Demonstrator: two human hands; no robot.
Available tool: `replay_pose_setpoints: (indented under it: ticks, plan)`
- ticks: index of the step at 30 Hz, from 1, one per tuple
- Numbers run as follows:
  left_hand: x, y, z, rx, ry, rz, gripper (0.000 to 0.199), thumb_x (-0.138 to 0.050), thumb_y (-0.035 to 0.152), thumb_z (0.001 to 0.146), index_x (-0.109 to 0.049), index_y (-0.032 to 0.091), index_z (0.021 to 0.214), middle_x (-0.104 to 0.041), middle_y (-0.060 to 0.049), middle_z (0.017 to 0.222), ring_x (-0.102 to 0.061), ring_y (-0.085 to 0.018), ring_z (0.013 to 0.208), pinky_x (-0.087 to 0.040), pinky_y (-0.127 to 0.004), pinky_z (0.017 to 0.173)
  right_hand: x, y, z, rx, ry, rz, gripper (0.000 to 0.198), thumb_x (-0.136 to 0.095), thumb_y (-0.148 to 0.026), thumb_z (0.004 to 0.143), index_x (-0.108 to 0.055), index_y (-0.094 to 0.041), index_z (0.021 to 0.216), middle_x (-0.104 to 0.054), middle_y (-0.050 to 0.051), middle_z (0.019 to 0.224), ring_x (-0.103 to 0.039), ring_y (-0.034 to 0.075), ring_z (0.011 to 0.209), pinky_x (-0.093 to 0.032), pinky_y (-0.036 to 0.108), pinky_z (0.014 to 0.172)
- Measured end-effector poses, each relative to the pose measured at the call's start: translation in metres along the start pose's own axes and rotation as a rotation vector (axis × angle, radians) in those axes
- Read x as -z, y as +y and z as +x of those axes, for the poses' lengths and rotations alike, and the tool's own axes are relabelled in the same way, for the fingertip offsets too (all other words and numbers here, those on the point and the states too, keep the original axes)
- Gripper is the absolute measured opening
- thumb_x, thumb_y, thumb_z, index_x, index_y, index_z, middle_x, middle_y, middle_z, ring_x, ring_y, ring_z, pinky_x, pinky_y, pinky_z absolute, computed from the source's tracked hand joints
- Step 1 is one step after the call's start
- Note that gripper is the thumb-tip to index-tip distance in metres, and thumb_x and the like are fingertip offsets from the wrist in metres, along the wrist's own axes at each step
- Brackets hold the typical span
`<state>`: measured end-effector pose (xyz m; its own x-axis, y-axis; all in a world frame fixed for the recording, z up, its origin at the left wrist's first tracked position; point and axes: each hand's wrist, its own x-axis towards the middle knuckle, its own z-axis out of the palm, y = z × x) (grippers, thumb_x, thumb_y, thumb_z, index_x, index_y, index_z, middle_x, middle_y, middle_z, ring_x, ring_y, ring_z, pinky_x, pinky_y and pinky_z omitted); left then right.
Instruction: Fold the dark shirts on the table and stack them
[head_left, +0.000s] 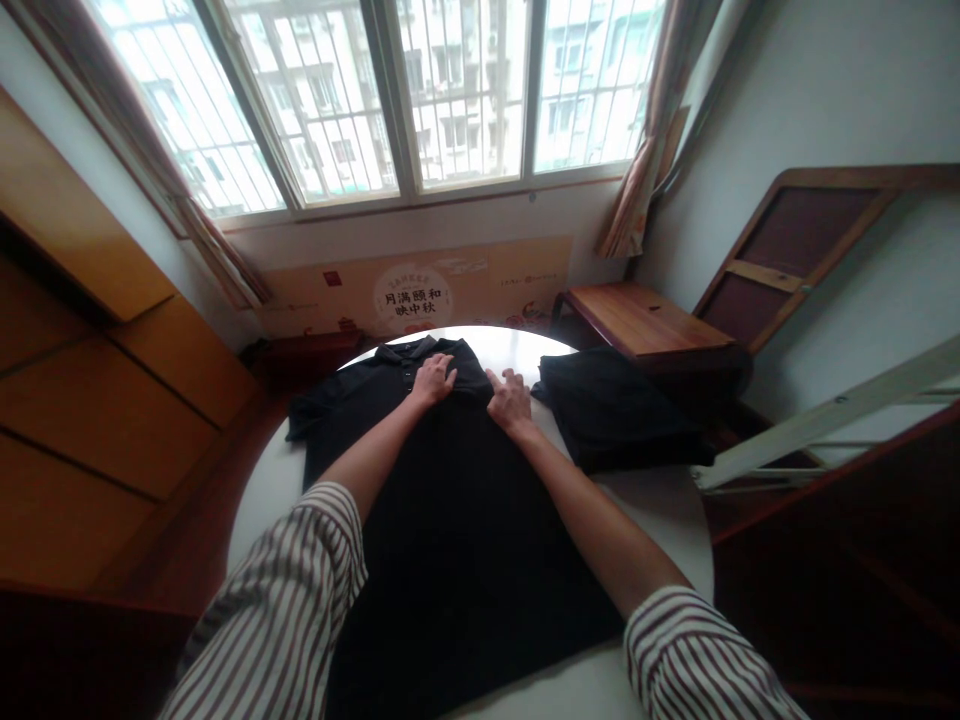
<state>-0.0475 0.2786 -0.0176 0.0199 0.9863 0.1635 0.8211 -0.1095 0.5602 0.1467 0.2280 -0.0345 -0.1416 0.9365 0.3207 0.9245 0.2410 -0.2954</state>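
A black polo shirt with a collar and a buttoned placket lies spread over a round white table, its collar at the far side. One short sleeve reaches out to the left. My left hand rests flat on the upper chest beside the placket, fingers stretched out. At the shirt's right shoulder edge is my right hand, its fingers apart and partly bent, with nothing visible in them. Just right of that hand sits a stack of folded black cloth.
Beyond the table are a wooden side table at the right and a printed banner under the barred window. A pale metal frame leans close to the table's right edge. Wooden cabinets stand at the left.
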Motion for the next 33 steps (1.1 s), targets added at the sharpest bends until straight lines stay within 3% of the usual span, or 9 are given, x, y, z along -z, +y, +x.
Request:
replay_pose_setpoints:
  ticks: [2, 4, 10, 16, 20, 23, 25, 30, 33]
  plan:
    - [-0.008, -0.003, -0.002, -0.101, -0.141, 0.167, 0.05, -0.047, 0.042, 0.098, -0.048, 0.024, 0.145, -0.033, -0.011, 0.16, -0.025, -0.03, 0.149, -0.017, -0.053, 0.12, -0.001, 0.0, 0.001, 0.123, -0.047, 0.006, 0.059, -0.043, -0.011, 0.088, -0.05, -0.024, 0.145, -0.046, 0.011, 0.149, -0.042, 0.03, 0.132, -0.034, 0.045, 0.107]
    - [-0.015, -0.007, 0.0, -0.09, -0.202, 0.249, 0.055, -0.037, 0.048, 0.1, -0.041, 0.026, 0.15, -0.025, -0.01, 0.163, -0.019, -0.03, 0.151, -0.011, -0.058, 0.12, -0.003, 0.001, 0.002, 0.153, -0.092, 0.004, 0.052, -0.043, -0.011, 0.088, -0.061, -0.023, 0.135, -0.051, 0.009, 0.146, -0.044, 0.028, 0.131, -0.029, 0.045, 0.112]
    - [-0.013, -0.017, 0.028, 0.005, -0.248, 0.286, 0.074, -0.038, 0.059, 0.096, -0.025, 0.019, 0.157, -0.017, -0.015, 0.164, -0.016, -0.03, 0.152, -0.012, -0.057, 0.12, -0.001, 0.001, 0.001, 0.092, -0.081, -0.015, 0.041, -0.038, -0.01, 0.091, -0.074, -0.013, 0.111, -0.063, 0.017, 0.118, -0.053, 0.029, 0.111, -0.043, 0.036, 0.096]
    - [-0.012, -0.021, 0.049, 0.024, -0.217, 0.255, 0.066, -0.041, 0.056, 0.095, -0.036, 0.024, 0.152, -0.023, -0.009, 0.163, -0.016, -0.031, 0.152, -0.009, -0.06, 0.119, 0.002, 0.0, 0.001, 0.063, -0.042, -0.039, 0.04, -0.039, -0.006, 0.089, -0.075, -0.011, 0.106, -0.059, 0.017, 0.111, -0.052, 0.027, 0.104, -0.044, 0.033, 0.091]
    - [-0.008, -0.022, 0.046, 0.041, -0.131, 0.228, 0.054, -0.038, 0.05, 0.099, -0.048, 0.022, 0.144, -0.04, -0.009, 0.156, -0.035, -0.026, 0.145, -0.025, -0.047, 0.119, 0.001, 0.001, 0.001, 0.054, -0.026, -0.045, 0.041, -0.04, -0.006, 0.088, -0.073, -0.011, 0.111, -0.058, 0.017, 0.109, -0.052, 0.027, 0.103, -0.044, 0.035, 0.088]
    - [0.017, -0.036, 0.033, 0.1, 0.011, 0.234, 0.045, -0.035, 0.036, 0.101, -0.054, 0.02, 0.138, -0.054, -0.009, 0.145, -0.05, -0.022, 0.133, -0.037, -0.035, 0.112, 0.0, 0.001, -0.001, 0.044, -0.004, -0.049, 0.04, -0.041, -0.008, 0.087, -0.072, -0.013, 0.112, -0.058, 0.017, 0.111, -0.051, 0.028, 0.103, -0.044, 0.036, 0.085]
    - [0.046, -0.056, 0.015, 0.188, 0.119, 0.263, 0.041, -0.039, 0.029, 0.098, -0.058, 0.019, 0.134, -0.058, -0.011, 0.14, -0.052, -0.024, 0.13, -0.04, -0.034, 0.109, -0.002, 0.001, -0.001, 0.044, 0.02, -0.049, 0.04, -0.042, -0.009, 0.087, -0.072, -0.014, 0.113, -0.057, 0.018, 0.116, -0.051, 0.03, 0.106, -0.044, 0.037, 0.084]
    - [0.132, -0.133, -0.055, 0.567, 0.323, 0.346, 0.046, -0.051, 0.03, 0.09, -0.059, 0.003, 0.126, -0.054, -0.031, 0.134, -0.047, -0.044, 0.13, -0.041, -0.057, 0.102, 0.001, -0.002, 0.0, 0.137, 0.081, -0.055, 0.041, -0.041, -0.008, 0.086, -0.07, -0.011, 0.115, -0.056, 0.02, 0.125, -0.05, 0.032, 0.114, -0.039, 0.045, 0.098]
    - [0.161, -0.172, -0.091, 0.731, 0.352, 0.332, 0.055, -0.06, 0.04, 0.085, -0.061, -0.002, 0.119, -0.056, -0.037, 0.127, -0.051, -0.05, 0.124, -0.044, -0.061, 0.096, 0.009, -0.015, 0.0, 0.261, 0.055, -0.083, 0.041, -0.041, -0.005, 0.085, -0.069, -0.008, 0.115, -0.058, 0.021, 0.126, -0.051, 0.032, 0.12, -0.027, 0.048, 0.112]
